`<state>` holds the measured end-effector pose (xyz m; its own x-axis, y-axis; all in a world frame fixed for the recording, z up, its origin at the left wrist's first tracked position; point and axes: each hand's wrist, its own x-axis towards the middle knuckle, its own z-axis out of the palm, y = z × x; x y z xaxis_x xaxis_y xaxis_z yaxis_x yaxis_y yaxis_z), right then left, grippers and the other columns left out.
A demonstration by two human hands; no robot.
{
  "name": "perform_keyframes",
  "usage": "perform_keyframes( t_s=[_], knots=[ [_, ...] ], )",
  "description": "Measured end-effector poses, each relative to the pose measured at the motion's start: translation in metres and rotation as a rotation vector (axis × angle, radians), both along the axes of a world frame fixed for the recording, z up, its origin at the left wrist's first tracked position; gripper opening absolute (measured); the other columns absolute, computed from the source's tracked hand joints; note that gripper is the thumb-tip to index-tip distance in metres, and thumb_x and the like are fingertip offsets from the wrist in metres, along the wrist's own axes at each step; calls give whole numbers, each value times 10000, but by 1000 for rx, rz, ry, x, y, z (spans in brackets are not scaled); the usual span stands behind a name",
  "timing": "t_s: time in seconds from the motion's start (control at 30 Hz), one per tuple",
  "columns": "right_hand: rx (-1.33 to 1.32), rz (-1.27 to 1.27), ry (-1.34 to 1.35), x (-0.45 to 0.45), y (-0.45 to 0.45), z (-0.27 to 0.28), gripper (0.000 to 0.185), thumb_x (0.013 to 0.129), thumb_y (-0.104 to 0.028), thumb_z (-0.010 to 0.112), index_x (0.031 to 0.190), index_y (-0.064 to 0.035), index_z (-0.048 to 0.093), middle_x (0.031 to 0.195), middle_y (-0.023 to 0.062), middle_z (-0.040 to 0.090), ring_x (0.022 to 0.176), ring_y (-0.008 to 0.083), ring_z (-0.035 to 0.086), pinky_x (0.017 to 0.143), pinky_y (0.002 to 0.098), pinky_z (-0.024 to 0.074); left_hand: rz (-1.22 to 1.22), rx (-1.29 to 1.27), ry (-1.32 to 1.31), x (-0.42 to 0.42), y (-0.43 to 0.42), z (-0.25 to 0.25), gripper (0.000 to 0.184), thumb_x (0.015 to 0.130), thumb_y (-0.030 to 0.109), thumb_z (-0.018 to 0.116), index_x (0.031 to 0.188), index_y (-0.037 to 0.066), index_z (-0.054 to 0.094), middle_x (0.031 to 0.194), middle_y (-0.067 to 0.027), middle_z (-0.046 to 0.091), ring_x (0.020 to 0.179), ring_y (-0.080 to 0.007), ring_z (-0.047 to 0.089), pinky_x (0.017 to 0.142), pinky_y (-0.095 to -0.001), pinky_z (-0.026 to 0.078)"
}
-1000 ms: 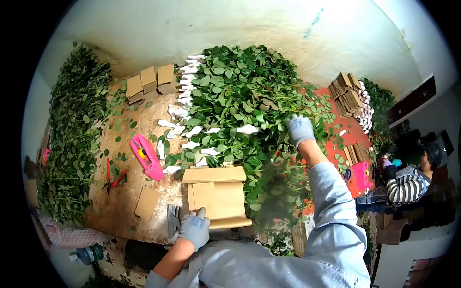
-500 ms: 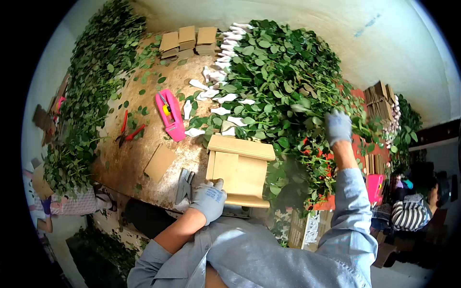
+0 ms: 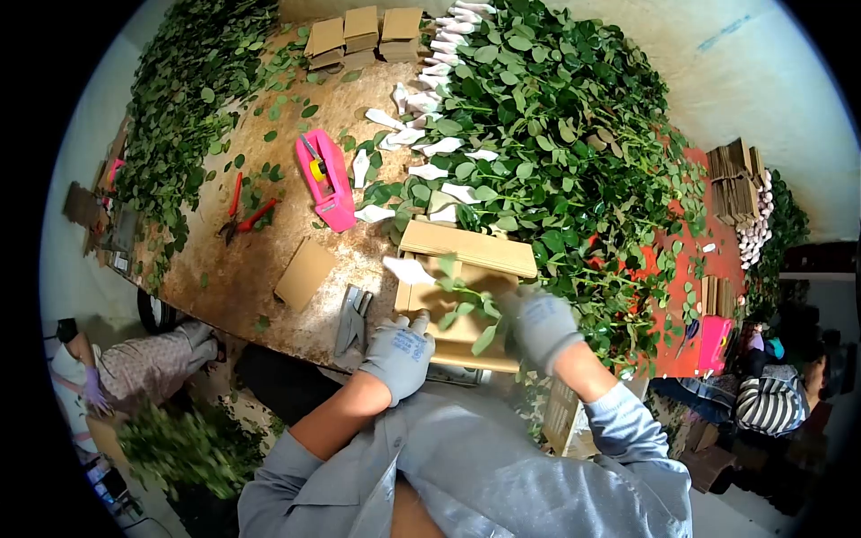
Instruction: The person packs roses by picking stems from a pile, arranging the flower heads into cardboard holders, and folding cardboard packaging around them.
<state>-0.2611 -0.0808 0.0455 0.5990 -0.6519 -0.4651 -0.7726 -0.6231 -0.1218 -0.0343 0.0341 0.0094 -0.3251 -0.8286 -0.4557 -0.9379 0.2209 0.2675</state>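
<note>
My left hand (image 3: 400, 357), in a grey glove, rests with bent fingers on the lower left edge of the folded cardboard (image 3: 466, 327); whether it pinches the edge is unclear. My gloved right hand (image 3: 541, 327), slightly blurred, is closed round the stem of a leafy flower (image 3: 462, 300) over the cardboard's right side. That flower's head is wrapped in a white sleeve (image 3: 411, 271) and points left. A grey stapler (image 3: 352, 325) stands beside my left hand. Behind the cardboard lies a large pile of leafy stems (image 3: 556, 134) with white-sleeved heads along its left side.
A pink tape dispenser (image 3: 326, 182), red-handled pruners (image 3: 240, 218) and a flat cardboard piece (image 3: 305, 273) lie to the left. Cardboard stacks (image 3: 361, 31) stand at the back. More foliage (image 3: 193, 90) lines the far left. One person (image 3: 769, 399) is at the right, another (image 3: 148, 368) at the left.
My right hand has come from the leafy pile back to the cardboard, bringing one white-sleeved flower. My left hand stays at the cardboard's edge. The camera view has shifted.
</note>
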Motion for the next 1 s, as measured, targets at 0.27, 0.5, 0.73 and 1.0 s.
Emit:
perform_keyframes(
  t_s=[0.27,0.5,0.73,1.0],
  knots=[
    [-56,-10,155,16,16,-10,330,874,-136,664,1192,-89,588,1064,155,622,969,303,666,763,430,570,21,-89,31,1,2,-9,266,778,161,659,1010,47,722,1408,-182,588,1095,-332,618,938,-469,491],
    [-75,91,-233,89,10,-41,261,906,-164,620,1140,-57,579,1015,121,652,943,288,705,699,414,594,-32,67,-2,4,-6,0,301,809,220,685,1066,66,714,1387,-183,587,1143,-334,599,968,-466,484],
    [181,203,-221,74,4,-56,329,921,-125,605,1240,-65,548,1079,158,665,974,331,695,793,438,567,135,15,700,52,-7,2,445,862,323,760,1162,6,679,1192,-175,685,1076,-317,668,955,-419,521],
    [432,259,-255,66,9,-65,433,910,-92,558,1341,-49,546,1099,193,690,993,372,684,823,459,540,279,49,533,77,-31,-11,245,880,193,708,1055,22,721,954,-166,705,856,-320,690,773,-402,539]
  ],
)
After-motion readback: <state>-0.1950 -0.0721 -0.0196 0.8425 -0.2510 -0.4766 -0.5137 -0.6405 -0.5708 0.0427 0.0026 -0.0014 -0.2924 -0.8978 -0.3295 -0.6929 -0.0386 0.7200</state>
